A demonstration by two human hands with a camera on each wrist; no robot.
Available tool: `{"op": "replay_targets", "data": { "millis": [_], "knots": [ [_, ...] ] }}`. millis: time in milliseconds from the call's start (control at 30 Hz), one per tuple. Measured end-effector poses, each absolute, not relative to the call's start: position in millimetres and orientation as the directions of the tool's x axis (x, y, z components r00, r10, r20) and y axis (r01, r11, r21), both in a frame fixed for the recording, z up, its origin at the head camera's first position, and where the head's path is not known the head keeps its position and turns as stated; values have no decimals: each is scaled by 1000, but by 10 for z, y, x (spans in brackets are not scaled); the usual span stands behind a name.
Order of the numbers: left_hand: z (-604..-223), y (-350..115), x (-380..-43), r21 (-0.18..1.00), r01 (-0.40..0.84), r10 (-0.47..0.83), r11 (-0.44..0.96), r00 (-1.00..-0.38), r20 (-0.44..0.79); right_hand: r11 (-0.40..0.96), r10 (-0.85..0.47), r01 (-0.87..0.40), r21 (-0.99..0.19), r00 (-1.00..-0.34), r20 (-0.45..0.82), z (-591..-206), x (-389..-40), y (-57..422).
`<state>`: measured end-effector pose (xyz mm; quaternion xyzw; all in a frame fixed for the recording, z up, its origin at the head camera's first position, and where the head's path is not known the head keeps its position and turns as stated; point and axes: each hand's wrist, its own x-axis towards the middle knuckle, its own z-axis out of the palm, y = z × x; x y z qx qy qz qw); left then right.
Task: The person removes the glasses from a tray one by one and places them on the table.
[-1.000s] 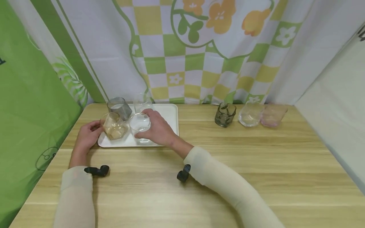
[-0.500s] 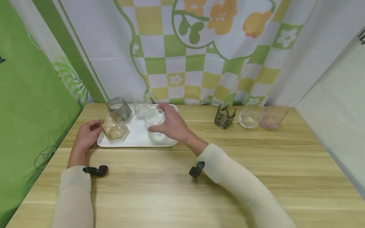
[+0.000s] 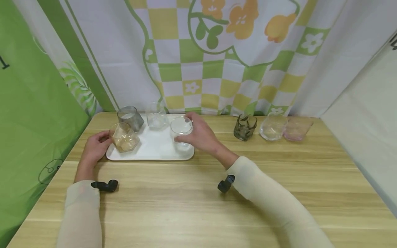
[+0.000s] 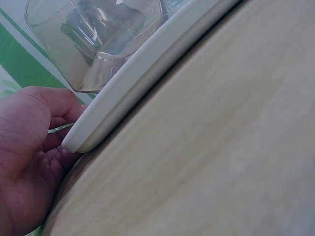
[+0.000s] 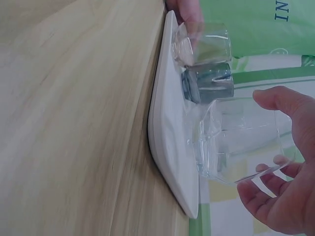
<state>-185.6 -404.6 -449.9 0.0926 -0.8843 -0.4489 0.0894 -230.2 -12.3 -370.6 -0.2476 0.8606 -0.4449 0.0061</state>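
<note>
My right hand point(image 3: 203, 134) grips a clear drinking glass point(image 5: 241, 140), thumb on one side and fingers on the other. The glass is upright, close over the right end of the white tray point(image 3: 155, 146). At the tray's left end my left hand point(image 3: 94, 146) holds the edge with bent fingers point(image 4: 64, 105), beside an amber glass point(image 3: 125, 139). Also on the tray, a grey glass point(image 3: 131, 119) stands behind the amber one. Another clear glass point(image 3: 157, 119) is at the tray's back edge.
Farther right on the wooden table point(image 3: 198, 199) stand a dark green glass point(image 3: 245, 129), a clear glass point(image 3: 273, 129) and a pinkish glass point(image 3: 296, 130). A patterned curtain point(image 3: 214, 69) hangs behind the table, and green cloth point(image 3: 37, 120) is on the left.
My right hand has moved the clear glass rightward over the tray, from beside the amber glass to the tray's right end. My left hand has stayed in place.
</note>
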Motion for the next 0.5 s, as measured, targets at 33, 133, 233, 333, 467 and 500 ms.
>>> {"op": "replay_targets", "data": {
  "millis": [33, 133, 233, 333, 467, 500],
  "knots": [
    [-4498, -4044, -1853, 810, -84, -244, 580, -967, 75, 484, -430, -417, -769, -879, 207, -3706, -2307, -100],
    [-4496, -4043, -1852, 812, -79, -243, 578, -967, 78, 500, -421, -408, -764, -885, 197, -3700, -2326, -18],
    [-4502, -4047, -1860, 815, -74, -242, 574, -967, 82, 527, -408, -396, -752, -894, 185, -3694, -2355, 83],
    [-4510, -4054, -1865, 813, -72, -240, 578, -967, 85, 550, -395, -387, -740, -901, 178, -3694, -2388, 194],
    [-4518, -4061, -1868, 808, -72, -237, 584, -968, 84, 555, -396, -380, -740, -903, 167, -3683, -2430, 345],
    [-4518, -4062, -1868, 808, -71, -236, 585, -968, 85, 551, -401, -378, -744, -902, 162, -3674, -2440, 381]
  ]
}}
